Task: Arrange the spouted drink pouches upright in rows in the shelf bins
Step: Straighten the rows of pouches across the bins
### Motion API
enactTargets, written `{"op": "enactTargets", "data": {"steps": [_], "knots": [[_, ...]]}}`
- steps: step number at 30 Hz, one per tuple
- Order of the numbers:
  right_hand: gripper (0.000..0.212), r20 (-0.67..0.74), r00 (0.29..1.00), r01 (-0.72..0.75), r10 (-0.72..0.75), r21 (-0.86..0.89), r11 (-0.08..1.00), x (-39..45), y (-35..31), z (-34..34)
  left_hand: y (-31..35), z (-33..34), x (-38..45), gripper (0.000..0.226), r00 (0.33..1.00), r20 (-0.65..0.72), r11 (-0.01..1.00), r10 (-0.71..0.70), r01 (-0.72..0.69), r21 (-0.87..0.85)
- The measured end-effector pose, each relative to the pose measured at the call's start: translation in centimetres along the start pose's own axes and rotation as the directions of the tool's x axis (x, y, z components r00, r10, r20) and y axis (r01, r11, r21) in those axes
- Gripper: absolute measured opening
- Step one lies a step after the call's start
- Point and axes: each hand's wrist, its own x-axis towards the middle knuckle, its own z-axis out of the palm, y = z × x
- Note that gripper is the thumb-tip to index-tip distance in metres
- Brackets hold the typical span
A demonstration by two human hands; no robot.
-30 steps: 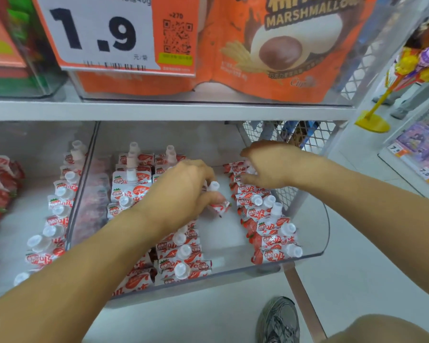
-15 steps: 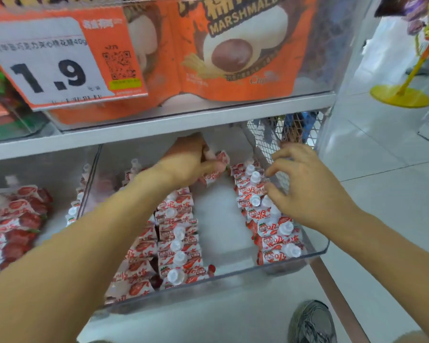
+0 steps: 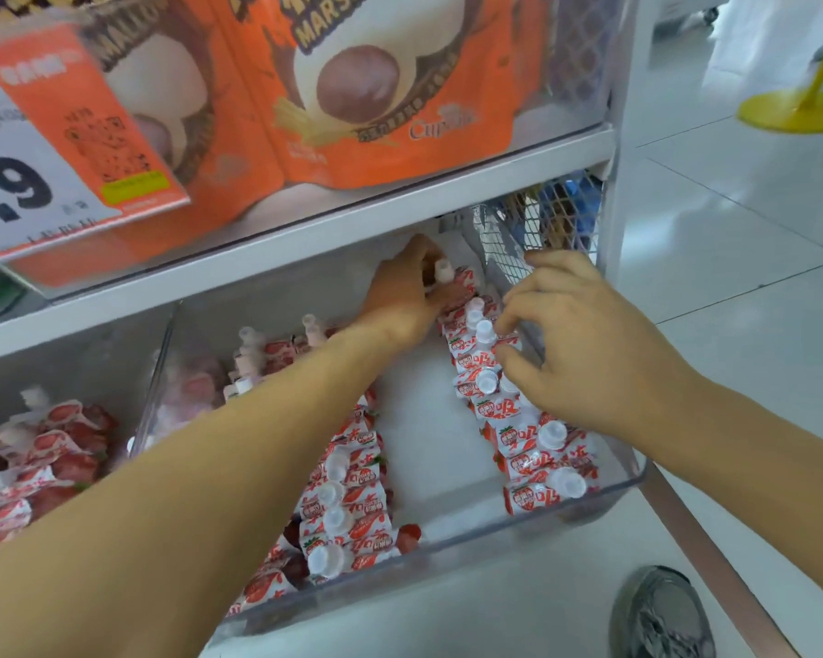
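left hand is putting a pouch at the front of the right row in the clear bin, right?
Not quite: the head view shows the left hand holding the pouch at the back of the right row, not the front. It is in the clear bin.

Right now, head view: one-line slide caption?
Left hand sets a spouted pouch at the back of the clear bin; right hand steadies the right-hand row.

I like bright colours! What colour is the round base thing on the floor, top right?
The round base is yellow, with a yellow pole rising from it. The head view shows it.
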Motion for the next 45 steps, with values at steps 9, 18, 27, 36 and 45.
{"op": "enactTargets", "data": {"steps": [9,18,27,36,45], "knots": [[0.014,-0.005,1.0,-0.028,0.028,0.038,0.999,-0.2,-0.3,-0.3,0.5,0.9,-2.7,0.043,0.912,0.13,0.918,-0.389,0.396,-0.031],[0.009,-0.025,0.998,-0.051,0.053,0.07,0.996,-0.2,-0.4,-0.4,-0.2,3.4,-2.7,0.05,0.873,0.19,0.783,-0.45,0.488,-0.386],[0.006,-0.038,0.997,-0.064,0.067,0.061,0.996,0.1,-0.4,-0.2,-0.1,2.5,-1.0,0.049,0.873,0.075,0.839,-0.483,0.485,-0.245],[0.059,0.036,0.93,-0.366,0.366,0.171,0.915,-0.7,-1.7,-1.4,-0.4,4.2,-0.8,0.041,0.829,0.124,0.755,-0.545,0.55,-0.357],[0.05,0.007,0.916,-0.397,0.401,0.159,0.904,-0.5,-2.2,-1.3,0.7,2.7,-0.2,0.047,0.854,0.102,0.852,-0.511,0.518,-0.069]]}}
